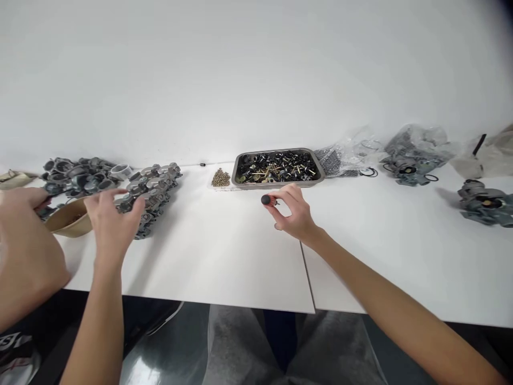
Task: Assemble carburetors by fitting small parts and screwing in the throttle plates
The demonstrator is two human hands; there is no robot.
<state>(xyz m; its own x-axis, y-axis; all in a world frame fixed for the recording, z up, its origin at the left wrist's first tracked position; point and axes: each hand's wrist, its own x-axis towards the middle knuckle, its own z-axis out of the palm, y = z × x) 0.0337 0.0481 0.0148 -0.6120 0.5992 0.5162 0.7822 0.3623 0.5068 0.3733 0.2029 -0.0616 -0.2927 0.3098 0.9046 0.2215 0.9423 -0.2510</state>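
Right hand, just in front of the metal tray, pinches a small black-capped part at the fingertips. Left hand, well left of the tray, lies spread and loose over grey castings. Risk: the pinch looks light, so the part may slip and roll off. White table, seamed below the tray. Bare white wall behind.

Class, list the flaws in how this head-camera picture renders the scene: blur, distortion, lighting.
Head view: the left hand is motion-blurred; the table edge bows from wide-angle distortion; the top-right corner is dark; the right hand pinching the black-headed part is sharp.
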